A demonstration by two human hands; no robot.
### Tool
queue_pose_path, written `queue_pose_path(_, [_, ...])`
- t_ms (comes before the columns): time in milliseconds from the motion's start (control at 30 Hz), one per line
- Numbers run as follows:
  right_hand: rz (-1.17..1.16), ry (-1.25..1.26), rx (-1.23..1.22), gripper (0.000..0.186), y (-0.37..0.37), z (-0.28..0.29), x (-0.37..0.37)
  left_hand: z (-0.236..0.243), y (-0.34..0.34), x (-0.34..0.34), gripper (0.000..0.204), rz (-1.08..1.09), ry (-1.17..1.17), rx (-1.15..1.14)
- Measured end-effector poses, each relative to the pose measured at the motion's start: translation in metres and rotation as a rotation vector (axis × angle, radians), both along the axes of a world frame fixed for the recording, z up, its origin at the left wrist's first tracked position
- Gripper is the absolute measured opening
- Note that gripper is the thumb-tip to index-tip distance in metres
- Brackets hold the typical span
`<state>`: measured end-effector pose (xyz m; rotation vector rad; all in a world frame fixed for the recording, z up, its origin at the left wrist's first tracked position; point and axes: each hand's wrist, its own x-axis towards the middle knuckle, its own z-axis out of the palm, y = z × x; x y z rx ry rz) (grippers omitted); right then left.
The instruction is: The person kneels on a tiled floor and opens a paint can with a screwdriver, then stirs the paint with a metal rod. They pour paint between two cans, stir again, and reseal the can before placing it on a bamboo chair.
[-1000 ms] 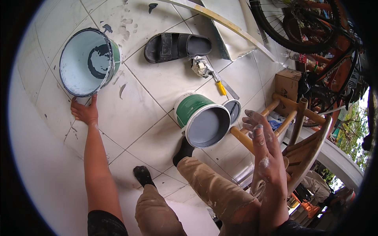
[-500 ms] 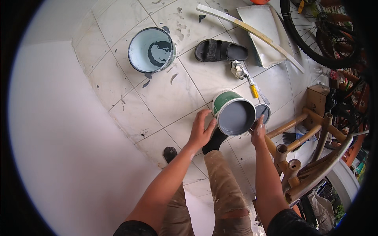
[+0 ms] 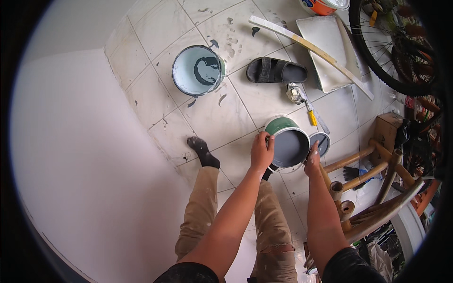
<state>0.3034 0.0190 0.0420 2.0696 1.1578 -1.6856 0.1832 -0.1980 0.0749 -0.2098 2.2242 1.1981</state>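
Note:
A green paint bucket with a white rim and grey paint inside is between my hands, its mouth facing me. My left hand grips its left edge, fingers curled on the rim. My right hand, with pale smears on the fingers, is closed at the right edge; its fingertips are partly hidden. Just beyond the right hand is a round lid coated with grey, with a dark streak or stick across it; I cannot tell if the hand touches it.
A pale pail with dark residue stands far left. Nearby are a black sandal, a yellow-handled tool, a wooden strip across a white tray, and an orange-white tub. A bicycle wheel and bamboo frame stand right.
My left hand has closed onto the bucket's rim from just beside it. My left foot has stepped forward. The whole view has shifted a little, with the right hand still at the bucket's edge.

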Motion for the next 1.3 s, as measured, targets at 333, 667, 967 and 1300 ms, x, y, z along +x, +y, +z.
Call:
queue_pose_path(333, [0.074, 0.153, 0.165, 0.073, -0.057, 0.029, -0.032, -0.022, -0.04, -0.024, 0.036, 0.094, -0.145, 0.101])
queue_pose_path(667, [0.399, 0.027, 0.219, 0.082, -0.158, 0.074, -0.147, 0.043, -0.163, -0.076, 0.039, 0.279, -0.183, 0.18])
queue_pose_path(967, [0.415, 0.096, 0.166, 0.06, -0.245, 0.116, -0.25, 0.097, -0.251, -0.148, 0.034, 0.352, -0.086, 0.191])
queue_pose_path(1300, [0.617, 0.273, 0.325, 0.069, -0.272, 0.111, -0.25, 0.117, -0.281, -0.202, 0.035, 0.368, -0.158, 0.159])
